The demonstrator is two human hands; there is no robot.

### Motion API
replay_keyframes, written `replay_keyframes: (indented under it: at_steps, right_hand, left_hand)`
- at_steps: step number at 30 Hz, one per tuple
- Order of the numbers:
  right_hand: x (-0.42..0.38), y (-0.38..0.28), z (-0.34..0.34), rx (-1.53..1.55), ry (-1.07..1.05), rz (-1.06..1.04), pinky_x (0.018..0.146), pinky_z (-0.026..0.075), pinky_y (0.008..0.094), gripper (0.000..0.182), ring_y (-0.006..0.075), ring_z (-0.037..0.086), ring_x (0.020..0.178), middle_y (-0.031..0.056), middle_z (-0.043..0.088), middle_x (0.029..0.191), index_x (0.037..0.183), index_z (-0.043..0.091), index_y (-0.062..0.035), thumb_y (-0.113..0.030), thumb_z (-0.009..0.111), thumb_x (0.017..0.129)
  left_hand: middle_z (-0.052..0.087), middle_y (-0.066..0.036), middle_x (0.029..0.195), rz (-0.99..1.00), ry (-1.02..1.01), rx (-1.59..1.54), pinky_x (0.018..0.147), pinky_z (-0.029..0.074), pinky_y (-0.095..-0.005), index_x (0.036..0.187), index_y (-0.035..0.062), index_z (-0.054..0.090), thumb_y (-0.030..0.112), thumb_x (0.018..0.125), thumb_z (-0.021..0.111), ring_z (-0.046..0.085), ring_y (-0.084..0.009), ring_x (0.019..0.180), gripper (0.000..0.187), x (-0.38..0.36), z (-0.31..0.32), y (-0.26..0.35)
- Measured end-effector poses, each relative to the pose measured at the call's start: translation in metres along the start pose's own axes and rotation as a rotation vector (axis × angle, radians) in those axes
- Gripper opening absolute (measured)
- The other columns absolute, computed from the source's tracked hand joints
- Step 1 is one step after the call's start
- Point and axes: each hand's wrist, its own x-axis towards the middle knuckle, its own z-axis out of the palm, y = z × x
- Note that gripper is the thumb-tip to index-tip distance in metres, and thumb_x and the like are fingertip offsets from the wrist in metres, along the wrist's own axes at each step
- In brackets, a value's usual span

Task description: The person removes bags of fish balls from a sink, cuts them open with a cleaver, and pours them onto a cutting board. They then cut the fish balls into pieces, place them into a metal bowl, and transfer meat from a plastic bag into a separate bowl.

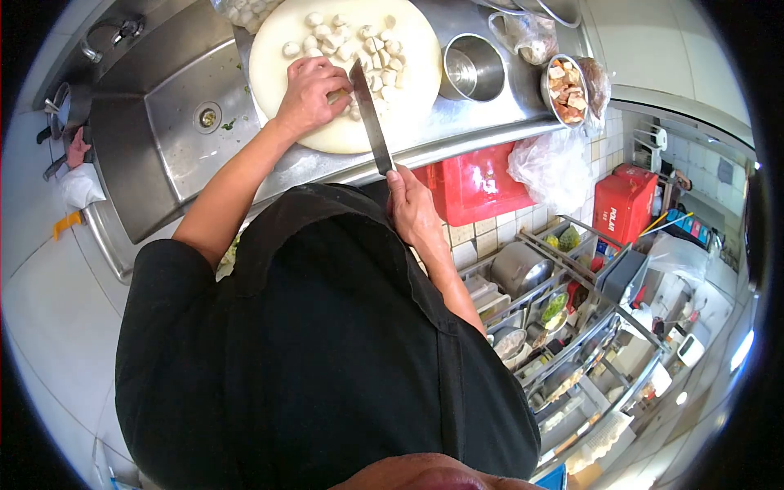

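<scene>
A round cream cutting board (278,49) lies on the steel counter, with whole and cut white mushrooms (324,37) spread over it. On its near part my left hand (313,94) is curled closed around a mushroom (336,96), which the fingers partly hide. My right hand (414,210) grips the handle of a long kitchen knife (373,122). The blade points away from me across the board, just right of my left fingertips, beside the cut pieces.
A steel sink (163,106) lies left of the board. To the right stand a steel pot (473,69) and a bowl of diced pieces (566,91). Below the counter edge are a red crate (482,186) and a clear plastic bag (555,170). Loaded shelves (563,343) fill the lower right.
</scene>
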Motion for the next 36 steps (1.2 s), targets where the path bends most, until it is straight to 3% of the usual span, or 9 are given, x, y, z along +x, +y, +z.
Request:
replay_keyframes:
  at_steps: [6, 10, 13, 16, 19, 20, 22, 27, 36]
  right_hand:
    - [-0.001, -0.007, 0.0, 0.021, -0.007, 0.006, 0.068, 0.048, 0.0439, 0.041, 0.0304, 0.062, 0.067, 0.0173, 0.059, 0.069, 0.119, 0.062, -0.002, -0.038, 0.042, 0.111]
    - [0.004, -0.022, -0.007, -0.002, -0.133, 0.129, 0.092, 0.048, 0.0549, 0.045, 0.0547, 0.06, 0.11, 0.0364, 0.065, 0.109, 0.131, 0.059, 0.0009, -0.034, 0.04, 0.11]
    - [0.021, -0.012, 0.014, -0.073, -0.053, 0.049, 0.091, 0.046, 0.0578, 0.043, 0.0569, 0.057, 0.109, 0.0357, 0.065, 0.107, 0.125, 0.059, 0.0013, -0.034, 0.039, 0.111]
    - [0.027, 0.001, 0.024, -0.079, 0.085, -0.103, 0.079, 0.051, 0.0536, 0.045, 0.0498, 0.067, 0.088, 0.0297, 0.068, 0.09, 0.121, 0.059, 0.0021, -0.037, 0.04, 0.111]
    - [0.032, -0.002, -0.005, 0.176, -0.191, 0.198, 0.065, 0.052, 0.0446, 0.048, 0.0329, 0.066, 0.064, 0.0185, 0.065, 0.072, 0.121, 0.059, 0.0022, -0.041, 0.042, 0.11]
    - [0.032, -0.003, -0.011, 0.193, -0.161, 0.179, 0.056, 0.049, 0.0378, 0.049, 0.0196, 0.057, 0.052, 0.0085, 0.057, 0.061, 0.12, 0.061, 0.0009, -0.043, 0.042, 0.11]
    - [0.027, -0.002, -0.018, 0.137, -0.116, 0.144, 0.057, 0.049, 0.0394, 0.049, 0.0212, 0.059, 0.053, 0.0088, 0.058, 0.062, 0.119, 0.063, -0.001, -0.043, 0.041, 0.11]
    - [0.019, 0.0, -0.023, 0.136, -0.063, 0.102, 0.056, 0.048, 0.0378, 0.051, 0.019, 0.059, 0.053, 0.0075, 0.058, 0.062, 0.121, 0.064, -0.002, -0.046, 0.041, 0.11]
    - [0.009, -0.003, -0.01, 0.167, -0.099, 0.108, 0.054, 0.047, 0.0362, 0.052, 0.0176, 0.058, 0.052, 0.0074, 0.057, 0.061, 0.127, 0.064, -0.0032, -0.047, 0.042, 0.11]
  left_hand:
    - [0.071, 0.004, 0.106, -0.01, -0.007, -0.015, 0.112, 0.028, -0.0508, 0.091, 0.015, 0.077, 0.027, 0.079, 0.076, 0.055, -0.0232, 0.12, 0.017, 0.0, 0.001, -0.001]
    - [0.071, 0.004, 0.106, -0.01, -0.028, -0.009, 0.112, 0.028, -0.0515, 0.09, 0.0152, 0.077, 0.028, 0.079, 0.076, 0.055, -0.0231, 0.121, 0.017, 0.001, 0.001, -0.002]
    - [0.071, 0.003, 0.108, -0.011, -0.046, 0.006, 0.113, 0.027, -0.0523, 0.092, 0.0151, 0.077, 0.031, 0.079, 0.077, 0.054, -0.0243, 0.122, 0.021, 0.001, 0.0, -0.002]
    - [0.07, 0.002, 0.111, 0.01, -0.046, 0.029, 0.113, 0.027, -0.0532, 0.096, 0.0153, 0.076, 0.039, 0.077, 0.08, 0.053, -0.0258, 0.123, 0.031, 0.0, -0.003, 0.0]
    - [0.068, 0.001, 0.115, 0.01, -0.075, 0.059, 0.114, 0.027, -0.0557, 0.103, 0.0162, 0.076, 0.048, 0.073, 0.083, 0.051, -0.0269, 0.124, 0.045, 0.0, -0.006, 0.009]
    - [0.068, 0.0, 0.115, 0.017, -0.056, 0.068, 0.115, 0.026, -0.0563, 0.103, 0.0159, 0.076, 0.048, 0.073, 0.083, 0.051, -0.0271, 0.125, 0.045, 0.001, -0.002, 0.01]
    - [0.068, -0.001, 0.115, 0.013, -0.015, 0.091, 0.115, 0.026, -0.0576, 0.103, 0.0153, 0.076, 0.048, 0.073, 0.083, 0.05, -0.0274, 0.126, 0.044, 0.001, 0.003, 0.013]
    - [0.055, -0.013, 0.139, 0.008, -0.007, 0.06, 0.115, 0.031, -0.0477, 0.134, 0.0136, 0.063, 0.043, 0.076, 0.084, 0.047, -0.0327, 0.131, 0.069, -0.002, -0.009, 0.001]
    - [0.049, -0.015, 0.147, -0.055, -0.095, -0.04, 0.116, 0.033, -0.046, 0.134, 0.0129, 0.064, 0.04, 0.077, 0.083, 0.043, -0.0352, 0.137, 0.066, -0.023, -0.032, -0.011]
